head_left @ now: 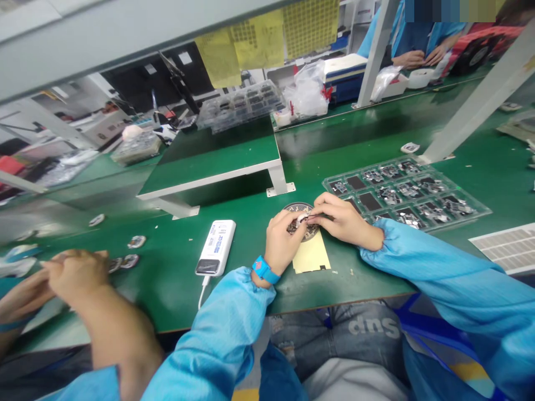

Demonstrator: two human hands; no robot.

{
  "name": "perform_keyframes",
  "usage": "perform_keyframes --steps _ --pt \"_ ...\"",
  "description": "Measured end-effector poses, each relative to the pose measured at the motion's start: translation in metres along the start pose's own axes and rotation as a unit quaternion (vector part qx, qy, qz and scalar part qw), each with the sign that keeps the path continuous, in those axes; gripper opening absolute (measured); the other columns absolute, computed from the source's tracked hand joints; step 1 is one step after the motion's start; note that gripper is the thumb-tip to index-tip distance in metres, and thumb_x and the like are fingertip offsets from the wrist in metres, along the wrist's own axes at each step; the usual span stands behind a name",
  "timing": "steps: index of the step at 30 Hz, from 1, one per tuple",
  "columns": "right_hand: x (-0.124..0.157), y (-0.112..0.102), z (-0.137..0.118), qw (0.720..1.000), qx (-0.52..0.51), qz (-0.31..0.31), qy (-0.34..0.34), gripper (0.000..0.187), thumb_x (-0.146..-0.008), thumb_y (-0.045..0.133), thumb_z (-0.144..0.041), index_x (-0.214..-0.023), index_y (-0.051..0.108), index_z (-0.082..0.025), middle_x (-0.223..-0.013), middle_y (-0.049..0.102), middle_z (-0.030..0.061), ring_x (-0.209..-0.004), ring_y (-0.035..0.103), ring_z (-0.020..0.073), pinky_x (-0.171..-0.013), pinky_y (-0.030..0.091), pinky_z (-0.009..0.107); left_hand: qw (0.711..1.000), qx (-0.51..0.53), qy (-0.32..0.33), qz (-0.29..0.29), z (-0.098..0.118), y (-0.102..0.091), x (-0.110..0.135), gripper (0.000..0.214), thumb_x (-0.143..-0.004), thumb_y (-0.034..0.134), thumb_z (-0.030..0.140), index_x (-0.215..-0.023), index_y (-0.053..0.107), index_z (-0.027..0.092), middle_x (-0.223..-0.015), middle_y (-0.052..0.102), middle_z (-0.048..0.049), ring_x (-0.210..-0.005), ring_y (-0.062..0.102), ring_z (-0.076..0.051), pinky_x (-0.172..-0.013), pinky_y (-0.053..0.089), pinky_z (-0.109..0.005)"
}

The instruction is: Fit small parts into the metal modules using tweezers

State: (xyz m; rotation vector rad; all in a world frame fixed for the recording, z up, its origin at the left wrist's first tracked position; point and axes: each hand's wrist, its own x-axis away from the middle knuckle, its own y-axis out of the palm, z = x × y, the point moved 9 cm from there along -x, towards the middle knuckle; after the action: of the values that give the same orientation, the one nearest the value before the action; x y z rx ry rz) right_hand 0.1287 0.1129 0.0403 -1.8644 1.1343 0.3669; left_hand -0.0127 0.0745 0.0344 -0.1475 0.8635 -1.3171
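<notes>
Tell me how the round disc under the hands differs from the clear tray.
Shape: the disc is round; the tray is four-sided. Size: the disc is smaller than the tray. Surface: the disc is speckled; the tray is divided into compartments. Both are on the green bench.

Power bank (216, 245), hanging yellow sheets (261, 40)
</notes>
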Motion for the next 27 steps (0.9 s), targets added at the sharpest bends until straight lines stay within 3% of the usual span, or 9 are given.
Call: perform_keyframes --steps 4,8,11,13,17,20,24,27 --pt "0.000 0.004 0.002 1.000 -0.002 -0.027 0.015 0.013 -0.097 0.060 -0.028 -0.108 0.065 -0.024 -0.100 0.059 0.0065 -0.089 0.061 0.0201 -0.077 0.053 0.036 1.000 0.020 -0.009 0.002 0.000 0.001 0.000 0.014 -0.090 0.066 0.022 -0.101 0.074 0.024 -0.102 0.073 -0.0042 -0.099 0.067 -0.020 -0.088 0.052 -0.033" --pt "-0.003 -0.003 0.003 0.999 -0.026 0.005 0.027 0.007 -0.097 0.059 -0.027 -0.100 0.063 -0.022 -0.095 0.059 0.0063 -0.087 0.059 0.0205 -0.077 0.052 0.037 1.000 0.018 -0.014 0.001 0.000 -0.001 -0.002 0.016 -0.091 0.064 0.021 -0.103 0.075 0.025 -0.102 0.073 -0.0037 -0.100 0.067 -0.020 -0.090 0.051 -0.034" --pt "-0.005 -0.011 0.008 0.998 -0.029 0.037 0.044 0.007 -0.097 0.059 -0.026 -0.093 0.061 -0.020 -0.093 0.059 0.0059 -0.086 0.058 0.0198 -0.076 0.051 0.036 1.000 0.011 -0.011 0.011 -0.003 -0.007 -0.006 0.018 -0.091 0.064 0.020 -0.104 0.075 0.025 -0.098 0.072 -0.0031 -0.093 0.066 -0.018 -0.086 0.051 -0.032" --pt "-0.004 -0.006 0.014 0.998 -0.007 0.011 0.062 0.009 -0.098 0.058 -0.027 -0.093 0.062 -0.020 -0.093 0.060 0.0059 -0.087 0.060 0.0197 -0.078 0.051 0.036 1.000 -0.010 -0.015 0.023 -0.010 -0.017 -0.011 0.016 -0.091 0.064 0.022 -0.102 0.075 0.024 -0.095 0.072 -0.0034 -0.088 0.065 -0.018 -0.081 0.051 -0.031" --pt "0.002 0.009 0.026 0.990 0.074 -0.076 0.094 0.016 -0.100 0.054 -0.030 -0.098 0.067 -0.021 -0.098 0.064 0.0063 -0.089 0.063 0.0204 -0.079 0.052 0.037 0.995 -0.063 -0.067 0.046 -0.044 -0.042 -0.023 0.022 -0.089 0.065 0.031 -0.108 0.073 0.023 -0.089 0.071 -0.0038 -0.080 0.065 -0.019 -0.077 0.050 -0.032" --pt "0.004 0.005 0.028 0.990 0.090 -0.048 0.097 0.015 -0.099 0.057 -0.030 -0.105 0.068 -0.023 -0.102 0.066 0.0069 -0.093 0.064 0.0218 -0.081 0.053 0.038 0.984 -0.095 -0.147 0.038 -0.080 -0.056 -0.027 0.032 -0.086 0.066 0.032 -0.116 0.067 0.022 -0.076 0.068 -0.0006 -0.068 0.065 -0.018 -0.069 0.049 -0.030" --pt "0.004 0.005 0.023 0.993 0.077 -0.039 0.083 0.014 -0.096 0.062 -0.029 -0.107 0.068 -0.023 -0.102 0.067 0.0063 -0.092 0.065 0.0217 -0.078 0.054 0.038 0.966 -0.127 -0.226 0.011 -0.118 -0.067 -0.032 0.013 -0.082 0.064 0.028 -0.090 0.071 0.021 -0.064 0.067 -0.0004 -0.064 0.066 -0.020 -0.067 0.048 -0.030" --pt "0.005 0.006 0.017 0.994 0.067 -0.040 0.072 0.013 -0.095 0.062 -0.027 -0.106 0.067 -0.024 -0.101 0.068 0.0060 -0.091 0.066 0.0216 -0.077 0.054 0.038 0.960 -0.134 -0.240 0.054 -0.132 -0.084 -0.042 0.022 -0.087 0.058 0.033 -0.098 0.070 0.018 -0.069 0.070 -0.0048 -0.073 0.069 -0.024 -0.073 0.051 -0.033"
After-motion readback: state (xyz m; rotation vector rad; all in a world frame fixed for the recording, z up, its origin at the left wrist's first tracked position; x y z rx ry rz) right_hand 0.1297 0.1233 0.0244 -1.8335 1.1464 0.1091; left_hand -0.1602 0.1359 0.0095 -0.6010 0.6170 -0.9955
